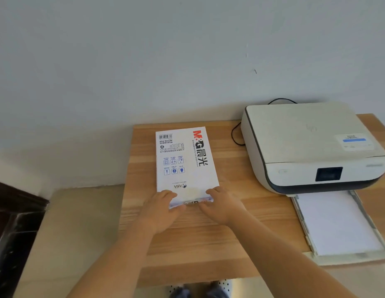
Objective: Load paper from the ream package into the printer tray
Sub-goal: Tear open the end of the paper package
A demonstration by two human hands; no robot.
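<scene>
Head camera looks steeply down from above the near table (204, 250) edge toward the wall (144, 61).

We see a wooden table (208, 250) with a striped light-and-dark grain, pushed against a pale grey-blue wall (144, 50). A black cable (235, 134) loops over the tabletop near the wall and another stretch arcs up behind. To the left lies a beige tiled floor (75, 233), bordered by a dark brown threshold (13, 211), and below the table's near edge we make out spotted slippers (224, 286).
</scene>
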